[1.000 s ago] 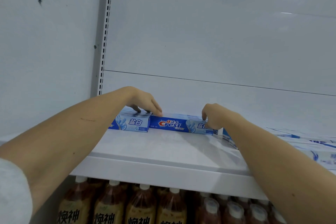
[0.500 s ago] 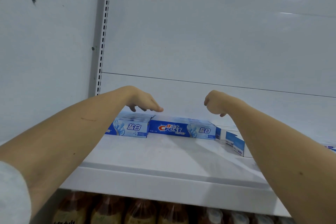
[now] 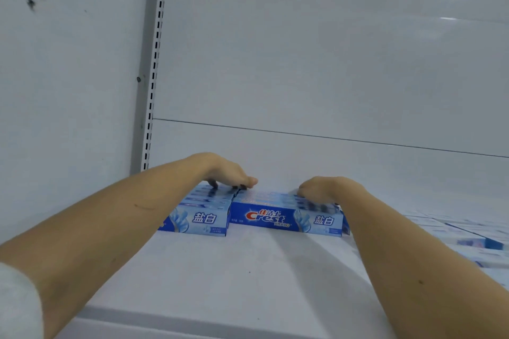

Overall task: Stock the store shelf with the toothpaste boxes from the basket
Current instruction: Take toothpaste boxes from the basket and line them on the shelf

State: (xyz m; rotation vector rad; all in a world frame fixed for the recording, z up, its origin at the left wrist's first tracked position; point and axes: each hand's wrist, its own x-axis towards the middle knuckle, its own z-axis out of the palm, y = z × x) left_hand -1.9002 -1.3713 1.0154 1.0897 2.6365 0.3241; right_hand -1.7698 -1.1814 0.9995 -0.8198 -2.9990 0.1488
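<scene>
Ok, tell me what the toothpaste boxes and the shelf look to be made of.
Toothpaste boxes: likely thin printed card, slightly glossy, with sharp folded edges and blue printed faces.
Shelf: probably white painted metal; smooth, faintly scuffed, with a slotted upright beside it.

- My left hand [image 3: 230, 175]: arm reaching forward, palm down, fingers flat.
- My right hand [image 3: 316, 190]: arm extended, palm down, fingers bent downward.

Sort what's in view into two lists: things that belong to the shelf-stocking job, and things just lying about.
Part of the job:
- toothpaste boxes in two rows under the hands
- more boxes at the right
- shelf
- left hand, on the left row
- right hand, on the right row

Just there:
- slotted upright
- back panel
</scene>
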